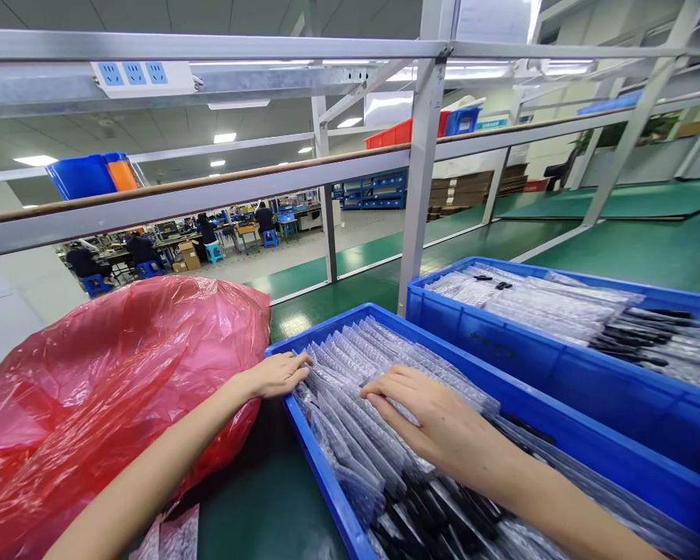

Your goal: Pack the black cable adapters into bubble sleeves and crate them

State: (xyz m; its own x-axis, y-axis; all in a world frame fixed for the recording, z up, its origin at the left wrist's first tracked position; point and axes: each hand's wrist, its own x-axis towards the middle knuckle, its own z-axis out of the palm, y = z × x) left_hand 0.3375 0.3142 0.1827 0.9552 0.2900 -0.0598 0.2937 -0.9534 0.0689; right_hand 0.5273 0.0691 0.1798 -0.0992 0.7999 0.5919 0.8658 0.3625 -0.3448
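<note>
A long blue bin (pixel 320 486) stands before me, packed with a row of clear bubble-wrap bags (pixel 350 354) leaning on one another. Black items (pixel 425 517) show at the near ends of the bags; their kind is unclear. At the bin's left corner, my left hand (pixel 277 375) has its fingers and thumb closed on the edge of a bubble-wrap bag, over the rim. My right hand (pixel 423 412) is above the middle of the row, thumb and fingertips pinched together at the top of a bag. Its palm side is hidden.
A large red plastic bag (pixel 152 373) bulges on the green tabletop (pixel 257 482) at left, with some bubble wrap (pixel 178 537) beneath it. A second blue bin (pixel 502 350) holds more wrapped items at right. A metal post (pixel 423 171) rises behind the bins. Several people sit far off.
</note>
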